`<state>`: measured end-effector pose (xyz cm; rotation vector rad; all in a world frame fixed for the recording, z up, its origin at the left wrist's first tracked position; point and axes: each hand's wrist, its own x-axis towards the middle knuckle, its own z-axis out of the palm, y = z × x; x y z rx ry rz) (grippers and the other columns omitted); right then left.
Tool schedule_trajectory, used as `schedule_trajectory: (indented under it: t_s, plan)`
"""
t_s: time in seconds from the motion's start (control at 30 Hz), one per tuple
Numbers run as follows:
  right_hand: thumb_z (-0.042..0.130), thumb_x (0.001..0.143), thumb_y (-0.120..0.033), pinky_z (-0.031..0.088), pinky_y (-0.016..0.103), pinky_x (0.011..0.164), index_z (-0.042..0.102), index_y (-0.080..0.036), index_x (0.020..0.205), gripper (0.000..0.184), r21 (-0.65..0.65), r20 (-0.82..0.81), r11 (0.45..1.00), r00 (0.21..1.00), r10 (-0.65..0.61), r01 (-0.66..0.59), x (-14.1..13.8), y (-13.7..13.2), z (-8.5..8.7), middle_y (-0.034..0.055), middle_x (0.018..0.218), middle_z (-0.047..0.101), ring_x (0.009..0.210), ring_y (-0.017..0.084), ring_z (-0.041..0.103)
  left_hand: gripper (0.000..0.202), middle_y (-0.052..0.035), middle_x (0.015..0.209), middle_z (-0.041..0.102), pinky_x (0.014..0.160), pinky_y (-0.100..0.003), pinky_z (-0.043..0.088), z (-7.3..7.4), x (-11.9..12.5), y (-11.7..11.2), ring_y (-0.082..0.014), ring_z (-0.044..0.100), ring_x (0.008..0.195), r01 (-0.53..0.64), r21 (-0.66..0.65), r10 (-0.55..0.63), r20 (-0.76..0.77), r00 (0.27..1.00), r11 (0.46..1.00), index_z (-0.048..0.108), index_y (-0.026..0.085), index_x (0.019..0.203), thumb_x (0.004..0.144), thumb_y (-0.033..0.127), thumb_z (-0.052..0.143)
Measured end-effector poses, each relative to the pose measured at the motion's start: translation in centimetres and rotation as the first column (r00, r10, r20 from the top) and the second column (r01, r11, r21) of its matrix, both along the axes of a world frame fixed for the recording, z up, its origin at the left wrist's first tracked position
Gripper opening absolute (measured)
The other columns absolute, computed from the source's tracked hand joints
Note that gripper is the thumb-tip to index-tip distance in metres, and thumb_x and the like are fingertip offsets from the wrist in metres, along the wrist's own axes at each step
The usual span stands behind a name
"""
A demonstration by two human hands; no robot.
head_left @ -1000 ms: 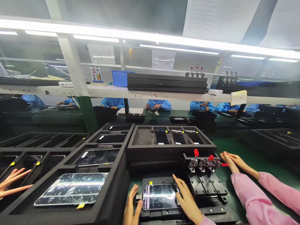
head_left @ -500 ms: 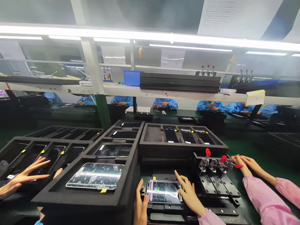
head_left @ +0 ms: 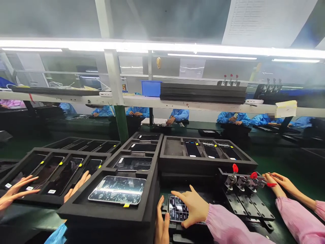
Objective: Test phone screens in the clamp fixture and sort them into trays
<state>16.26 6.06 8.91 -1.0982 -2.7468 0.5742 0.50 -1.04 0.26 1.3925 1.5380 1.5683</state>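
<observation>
A phone screen (head_left: pixel 175 207), lit with a dark grid of white labels, lies in a black fixture (head_left: pixel 179 238). My right hand (head_left: pixel 194 206) reaches over it from the right, thumb and fingers spread, with fingertips at the glass. It covers much of the right part of the screen. At the fixture's left side, my left hand (head_left: pixel 162 222) stands with finger and thumb stretched up and apart. Whether it touches the phone's edge I cannot tell. Just left of it is a foam tray (head_left: pixel 101 216) with a film-covered screen (head_left: pixel 118 190) in its front compartment.
Behind the fixture stands another foam tray (head_left: pixel 203 162) with three screens. Red-handled toggle clamps (head_left: pixel 246 183) stand to the right, near a co-worker's hands (head_left: pixel 281 184). Another person's hands (head_left: pixel 17 193) are over a tray (head_left: pixel 33 150) at left. A shelf (head_left: pixel 142 101) crosses above.
My right hand has moved left across the screen. The display has switched from a pale picture to a dark labelled grid. The view has shifted slightly left.
</observation>
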Motion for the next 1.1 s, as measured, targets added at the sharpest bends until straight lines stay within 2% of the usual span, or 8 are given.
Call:
schedule_trajectory:
  t_s: [0.13,0.27,0.33,0.43,0.6,0.87,0.97,1.1]
  plan:
    - [0.070,0.050,-0.033,0.029,0.047,0.097,0.032,-0.026,0.130,0.088,0.041,-0.295,0.974,0.934,-0.201,0.223,-0.3,0.5,3.9,0.0025,0.102,0.061,0.091,0.022,0.057,0.054,-0.0102,0.138,0.036,0.110,-0.042,0.014,-0.4,-0.1,0.4,-0.0254,0.028,0.129,0.011,0.062,-0.011,-0.005,1.000,0.998,0.032,0.015,0.131,0.088,0.047,0.026]
    - [0.066,0.062,-0.042,0.042,0.031,0.087,0.025,-0.027,0.129,0.080,-0.048,-0.625,0.904,0.693,-0.359,0.425,-2.3,4.1,11.3,-0.0007,0.097,0.063,0.090,0.016,0.058,0.054,-0.0108,0.139,0.033,0.108,-0.043,0.017,-1.1,-0.1,0.9,-0.0251,0.027,0.130,0.032,0.057,-0.033,0.013,0.999,0.998,0.028,0.015,0.133,0.087,0.044,0.027]
    - [0.062,0.065,-0.051,0.043,0.031,0.086,0.022,-0.026,0.130,0.081,-0.091,-0.626,0.848,0.632,-0.457,0.522,-3.8,7.8,15.0,-0.0003,0.096,0.063,0.091,0.016,0.058,0.053,-0.0111,0.139,0.034,0.108,-0.042,0.018,-1.4,0.0,1.0,-0.0246,0.027,0.130,0.018,0.059,-0.018,0.004,1.000,0.998,0.028,0.015,0.132,0.086,0.042,0.028]
    - [0.057,0.066,-0.057,0.046,0.030,0.080,0.017,-0.020,0.133,0.086,-0.152,-0.442,0.758,0.643,-0.626,0.634,-6.1,14.0,18.4,0.0066,0.108,0.056,0.090,0.017,0.058,0.054,-0.0115,0.139,0.035,0.108,-0.041,0.018,-1.8,0.0,1.2,-0.0245,0.028,0.130,-0.012,0.075,0.014,-0.024,1.000,0.997,0.029,0.014,0.131,0.085,0.041,0.031]
    - [0.064,0.059,-0.051,0.047,0.035,0.077,0.021,-0.009,0.130,0.093,-0.164,-0.283,0.660,0.606,-0.743,0.733,-8.9,19.9,17.8,0.0208,0.121,0.044,0.099,0.025,0.055,0.060,-0.0125,0.136,0.039,0.106,-0.040,0.025,-2.9,-0.1,2.0,-0.0267,0.032,0.128,-0.025,0.095,0.028,-0.032,0.999,0.995,0.033,0.014,0.130,0.079,0.045,0.039]
    - [0.071,0.054,-0.043,0.037,0.052,0.085,0.034,-0.013,0.120,0.081,-0.075,-0.121,0.611,0.601,-0.790,0.788,-11.3,20.1,13.8,0.0169,0.117,0.048,0.112,0.036,0.044,0.060,-0.0141,0.135,0.040,0.106,-0.043,0.027,-4.7,-0.9,3.0,-0.0267,0.033,0.127,0.003,0.096,0.005,-0.090,0.996,0.995,0.032,0.012,0.129,0.074,0.032,0.042]
    - [0.067,0.059,-0.048,0.036,0.052,0.086,0.033,-0.016,0.121,0.077,-0.034,-0.121,0.621,0.613,-0.781,0.783,-9.7,20.4,14.5,0.0163,0.118,0.048,0.111,0.034,0.046,0.060,-0.0148,0.136,0.040,0.105,-0.043,0.028,-4.9,-1.2,3.0,-0.0277,0.033,0.128,0.027,0.103,-0.016,-0.112,0.994,0.994,0.032,0.012,0.129,0.072,0.029,0.043]
    - [0.062,0.062,-0.054,0.034,0.055,0.087,0.023,-0.015,0.128,0.086,0.029,-0.115,0.561,0.560,-0.820,0.827,-5.1,21.0,15.4,0.0200,0.126,0.039,0.119,0.037,0.037,0.059,-0.0159,0.134,0.042,0.104,-0.043,0.029,-4.9,-1.1,3.2,-0.0291,0.035,0.126,0.012,0.125,0.001,-0.110,0.994,0.992,0.036,0.010,0.127,0.072,0.032,0.043]
